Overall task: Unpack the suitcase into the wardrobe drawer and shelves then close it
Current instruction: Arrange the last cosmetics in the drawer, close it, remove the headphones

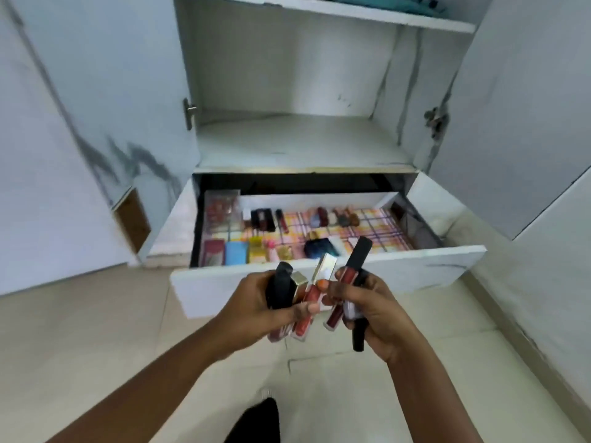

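The drawer [319,273] stands pulled out toward the person, its white front panel nearest, so its whole floor is open from above for dropping things in. Inside, on a checked liner [377,227], cosmetics already lie in loose rows: boxes [236,252] along the near left, a clear packet [222,209] at the far left, small bottles and tubes [335,217] toward the far middle. The right part of the liner is less filled, probably the room left for what is in hand.

Just in front of the drawer's near edge, both hands hold a bunch of lip-gloss tubes [307,302]. The left hand [256,311] has its grip curled round a dark tube and some reddish, gold-capped ones, held fanned so each can be picked off. The right hand [367,311] has its grip closed round a dark red tube and a long black one [358,263], thumb pressed across them. The hands meet at the middle, likely to sort or pass tubes before setting them down.

Above the drawer a wardrobe shelf [297,139] sits bare, with folded teal cloth [383,3] on the shelf above it. Both wardrobe doors [96,91] stand wide. The suitcase is out of view.
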